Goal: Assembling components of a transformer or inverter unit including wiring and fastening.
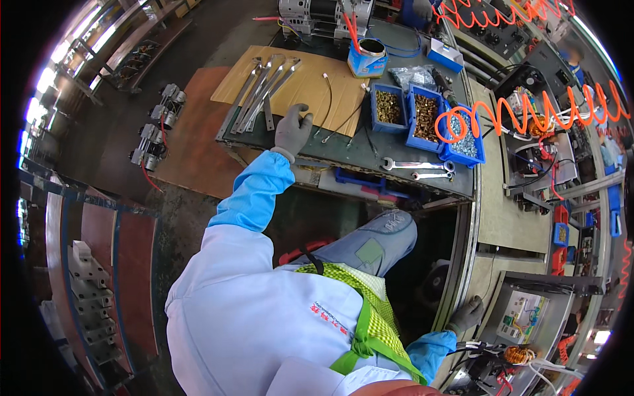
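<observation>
My left hand (293,133), in a grey glove, is over the near edge of the workbench with thumb and fingers apart and nothing between them. Just beyond and left of it, several long metal strips with bent ends (267,89) lie on a flat cardboard sheet (305,86). Thin dark cables with pale ends (330,99) lie right of that hand. My right hand (466,315), also gloved, is low at the right on a pale board. Its fingers look loosely stretched, and it is beside an open metal housing (528,317) with wiring and a copper coil.
Blue bins of brass-coloured (388,107), copper-coloured (424,122) and silvery fasteners (464,142) stand on the bench by two wrenches (419,168). A can (367,59) holds red-handled tools. Orange coiled hoses (528,115) hang at the right. A motor unit (323,16) stands at the back.
</observation>
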`<state>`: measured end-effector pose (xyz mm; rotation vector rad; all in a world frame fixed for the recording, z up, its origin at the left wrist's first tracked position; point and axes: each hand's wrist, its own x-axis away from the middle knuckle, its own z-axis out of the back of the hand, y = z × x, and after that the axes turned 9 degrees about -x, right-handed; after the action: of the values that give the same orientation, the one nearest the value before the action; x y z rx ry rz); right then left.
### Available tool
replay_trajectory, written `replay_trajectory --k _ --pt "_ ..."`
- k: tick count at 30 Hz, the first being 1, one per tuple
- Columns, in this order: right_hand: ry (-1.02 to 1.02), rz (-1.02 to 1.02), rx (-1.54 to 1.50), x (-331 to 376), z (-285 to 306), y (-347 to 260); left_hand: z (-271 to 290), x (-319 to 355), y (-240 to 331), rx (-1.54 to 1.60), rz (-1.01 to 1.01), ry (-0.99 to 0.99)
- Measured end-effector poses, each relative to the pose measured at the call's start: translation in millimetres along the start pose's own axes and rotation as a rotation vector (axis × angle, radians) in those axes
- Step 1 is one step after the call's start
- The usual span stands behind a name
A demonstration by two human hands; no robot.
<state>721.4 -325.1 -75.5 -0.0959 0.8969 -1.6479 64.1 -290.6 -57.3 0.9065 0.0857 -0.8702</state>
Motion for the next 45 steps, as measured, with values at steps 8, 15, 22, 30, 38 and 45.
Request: replay_trajectory --k 8,15,22,30,38,45 --pt "0.019 -0.029 -0.029 0 0 0 -13 12 59 -0.475 -0.219 -0.266" --pt "-0.004 -0.029 -0.086 5 9 2 -30 19 47 -0.575 -0.11 -0.491" --pt "0.13 0.012 -0.134 13 -4 29 -3 33 119 -0.13 -0.316 -0.288" --pt "0.252 -0.159 -0.582 18 6 -35 -18 178 243 0.559 -0.352 -1.573" --pt "0.008 0.31 -0.055 113 120 -146 -25 307 323 1.006 -0.805 -1.721" --pt "-0.023 0.212 -0.009 134 156 -134 -18 344 346 1.038 -0.989 -1.457"
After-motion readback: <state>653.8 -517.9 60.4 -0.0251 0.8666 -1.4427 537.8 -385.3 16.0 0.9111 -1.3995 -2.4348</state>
